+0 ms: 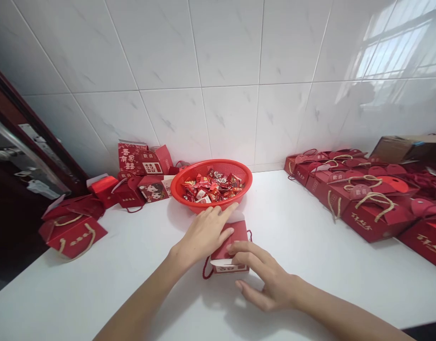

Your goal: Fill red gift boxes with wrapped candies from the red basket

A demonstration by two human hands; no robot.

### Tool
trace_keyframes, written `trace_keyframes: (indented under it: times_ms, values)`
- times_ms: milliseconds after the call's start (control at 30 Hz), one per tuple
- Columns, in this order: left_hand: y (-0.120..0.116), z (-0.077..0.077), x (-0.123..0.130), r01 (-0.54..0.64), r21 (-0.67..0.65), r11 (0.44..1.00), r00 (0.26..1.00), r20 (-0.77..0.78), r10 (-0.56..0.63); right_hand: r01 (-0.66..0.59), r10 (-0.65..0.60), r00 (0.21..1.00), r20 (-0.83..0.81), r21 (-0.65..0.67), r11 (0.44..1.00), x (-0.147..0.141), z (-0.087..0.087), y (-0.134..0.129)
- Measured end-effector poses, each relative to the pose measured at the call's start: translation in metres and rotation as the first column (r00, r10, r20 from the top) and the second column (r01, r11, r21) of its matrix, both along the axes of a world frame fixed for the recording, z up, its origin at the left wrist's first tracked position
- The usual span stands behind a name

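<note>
A small red gift box [239, 232] with dark red cord handles lies on the white table, right in front of me. Over its far left part rests my left hand [208, 233], fingers stretched out and the thumb on the red top. My right hand [265, 274] is at the near right side, its fingers apart and the fingertips touching the top near a pale flap [221, 262]. Just beyond the box stands a red plastic basket [175, 189] that holds several wrapped candies [212, 187]. Part of the box is hidden under my hands.
Rows of red gift boxes [374, 215] with rope handles stand on the right, beside a cardboard box [398, 147]. More red boxes [74, 232] are grouped at the left, near a dark door [12, 189]. A tiled wall [228, 118] closes off the white table [303, 284] at the back.
</note>
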State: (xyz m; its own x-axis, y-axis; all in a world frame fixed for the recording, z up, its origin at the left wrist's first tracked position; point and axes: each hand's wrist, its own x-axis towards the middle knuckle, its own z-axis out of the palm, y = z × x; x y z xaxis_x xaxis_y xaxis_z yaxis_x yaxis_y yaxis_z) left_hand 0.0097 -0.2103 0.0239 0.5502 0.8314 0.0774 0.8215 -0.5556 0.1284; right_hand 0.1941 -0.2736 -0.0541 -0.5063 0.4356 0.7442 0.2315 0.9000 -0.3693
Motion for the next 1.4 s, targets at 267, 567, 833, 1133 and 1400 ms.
trace_keyframes:
  times_ms: [267,567,833,1133,1400]
  values:
    - [-0.001,0.0,0.002,0.004,0.01,1.0,1.0,0.0,-0.004,0.077,-0.079,0.996,-0.029,-0.059,0.995,0.003,-0.003,0.008]
    - [-0.002,0.003,0.006,0.001,-0.02,1.0,0.999,-0.044,-0.002,0.123,-0.129,0.987,-0.095,-0.07,0.99,0.007,-0.003,0.014]
    - [-0.002,0.002,0.007,0.017,-0.027,0.999,0.998,-0.054,-0.018,0.12,-0.127,0.983,-0.134,-0.06,0.991,0.006,-0.007,0.017]
    - [0.001,0.004,-0.001,0.106,-0.078,0.991,0.994,0.021,-0.105,0.154,-0.163,0.977,-0.141,-0.071,0.986,0.008,-0.008,0.017]
    - [0.002,0.003,-0.003,0.107,-0.148,0.983,0.992,0.088,-0.095,0.215,-0.222,0.962,-0.158,-0.061,0.975,0.013,-0.003,0.018]
